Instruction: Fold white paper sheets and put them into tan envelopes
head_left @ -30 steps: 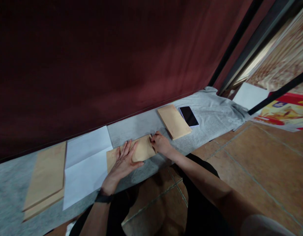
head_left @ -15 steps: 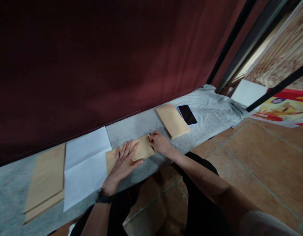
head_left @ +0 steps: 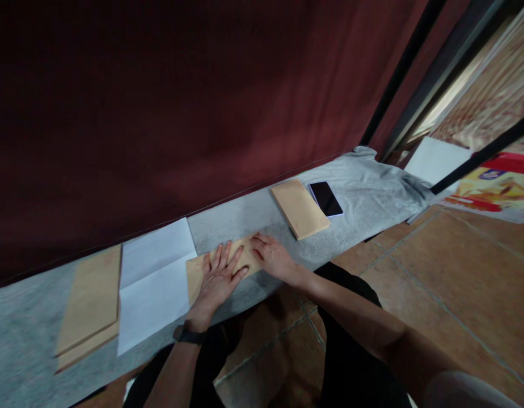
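A brown paper envelope (head_left: 195, 268) lies on the grey cloth-covered bench (head_left: 253, 215) right in front of me. My left hand (head_left: 218, 279) rests flat on it with the fingers spread. Beside it, my right hand (head_left: 274, 257) lies flat over the envelope's right end, fingers stretched out toward the left. A black watch band (head_left: 189, 335) sits on my left wrist. Neither hand holds anything.
A creased white sheet (head_left: 155, 280) lies left of the envelope, with a stack of brown envelopes (head_left: 92, 300) further left. Another brown envelope stack (head_left: 300, 208) and a dark phone (head_left: 326, 198) lie to the right. A dark red wall stands behind; tiled floor below.
My right hand has gone from pinching the envelope's right edge to lying flat on it, sliding leftward. My left hand stayed pressed on the envelope. The camera shifted slightly.
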Motion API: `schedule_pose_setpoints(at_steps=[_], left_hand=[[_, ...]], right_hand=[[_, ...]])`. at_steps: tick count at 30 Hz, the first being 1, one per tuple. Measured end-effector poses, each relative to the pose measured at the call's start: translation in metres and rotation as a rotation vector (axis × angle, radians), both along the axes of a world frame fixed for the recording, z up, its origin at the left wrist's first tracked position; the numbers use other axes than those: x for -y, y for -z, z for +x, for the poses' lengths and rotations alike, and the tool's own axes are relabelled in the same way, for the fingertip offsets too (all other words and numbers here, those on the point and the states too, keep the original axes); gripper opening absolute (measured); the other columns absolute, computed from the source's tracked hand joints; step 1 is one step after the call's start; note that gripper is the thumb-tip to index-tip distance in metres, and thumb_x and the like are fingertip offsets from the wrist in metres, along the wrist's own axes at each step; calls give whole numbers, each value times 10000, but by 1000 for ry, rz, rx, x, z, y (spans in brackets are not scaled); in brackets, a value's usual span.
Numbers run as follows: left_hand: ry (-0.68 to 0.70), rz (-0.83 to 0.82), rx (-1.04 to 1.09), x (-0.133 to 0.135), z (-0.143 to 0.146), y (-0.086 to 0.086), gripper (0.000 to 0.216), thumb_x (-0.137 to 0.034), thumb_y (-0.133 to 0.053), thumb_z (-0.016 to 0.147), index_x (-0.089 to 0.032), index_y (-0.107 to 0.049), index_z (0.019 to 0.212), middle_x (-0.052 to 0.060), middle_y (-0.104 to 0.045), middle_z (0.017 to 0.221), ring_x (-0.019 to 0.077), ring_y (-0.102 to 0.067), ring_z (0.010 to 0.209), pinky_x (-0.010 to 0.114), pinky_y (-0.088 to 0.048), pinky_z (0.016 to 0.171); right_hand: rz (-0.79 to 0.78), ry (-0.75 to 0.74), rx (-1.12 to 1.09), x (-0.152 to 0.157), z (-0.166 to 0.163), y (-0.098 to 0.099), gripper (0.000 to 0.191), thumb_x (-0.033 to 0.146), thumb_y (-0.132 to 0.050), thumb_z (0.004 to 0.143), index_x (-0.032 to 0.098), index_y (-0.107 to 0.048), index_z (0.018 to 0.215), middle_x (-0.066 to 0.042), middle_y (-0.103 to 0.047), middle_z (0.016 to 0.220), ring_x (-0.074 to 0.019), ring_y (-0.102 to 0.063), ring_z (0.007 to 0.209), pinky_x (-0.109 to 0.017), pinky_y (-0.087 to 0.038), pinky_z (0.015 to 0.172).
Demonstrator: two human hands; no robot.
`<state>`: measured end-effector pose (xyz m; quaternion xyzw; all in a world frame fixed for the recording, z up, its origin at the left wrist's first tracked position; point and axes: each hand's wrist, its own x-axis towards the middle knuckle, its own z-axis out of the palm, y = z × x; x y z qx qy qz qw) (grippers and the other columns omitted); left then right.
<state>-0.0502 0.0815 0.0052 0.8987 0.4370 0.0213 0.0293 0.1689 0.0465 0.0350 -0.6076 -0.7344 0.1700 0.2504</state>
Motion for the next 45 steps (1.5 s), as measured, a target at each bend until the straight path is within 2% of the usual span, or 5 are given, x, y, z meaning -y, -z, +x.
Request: schedule_pose_setpoints(at_steps=[9, 17, 24, 33, 45], left_hand=[[33, -8, 15, 1, -3, 0, 574, -408, -337, 1017, -226, -343, 1561, 91, -212, 1670, 272, -172, 1545, 535, -139, 1245], [-43, 29, 83, 7, 4, -3, 645, -541, -311, 1022, -242, -262, 1590, 95, -250, 1659, 263, -206, 1538, 526, -143, 1247], [-7, 16, 61, 7, 5, -3, 650, -567, -339, 1011, -262, -283, 1582, 80, -255, 1659, 258, -187, 1543, 517, -130, 1254], [60, -12, 68, 10, 10, 2, 618, -487, -266, 1047, -197, -242, 1592, 69, -266, 1656, 200, -213, 1535, 422, -193, 1261], [-220, 82, 17, 24, 3, -3, 705, -545, -334, 1015, -93, -322, 1556, 193, -289, 1626, 307, -251, 1520, 502, -218, 1237]], right_hand=[[105, -93, 91, 24, -41, 31, 619, 451, -471, 1021, 93, -397, 1520, -170, -391, 1583, -272, -309, 1492, -462, -237, 1238], [-124, 176, 48, -2, 0, 6, 390, 169, -427, 983, 118, -590, 1334, -164, -651, 1273, -244, -586, 1184, -363, -440, 1034], [-240, 251, 26, -13, 7, -3, 338, 278, -473, 1000, 167, -579, 1302, -124, -667, 1167, -202, -665, 1000, -276, -484, 868], [-322, 327, 79, -42, -2, -7, 304, 302, -519, 958, 170, -645, 1200, -90, -755, 1075, -197, -709, 993, -234, -490, 783], [-370, 357, -191, -44, 7, 0, 193, 193, -590, 870, 178, -711, 1019, -96, -754, 1081, -212, -694, 1025, -252, -481, 823]])
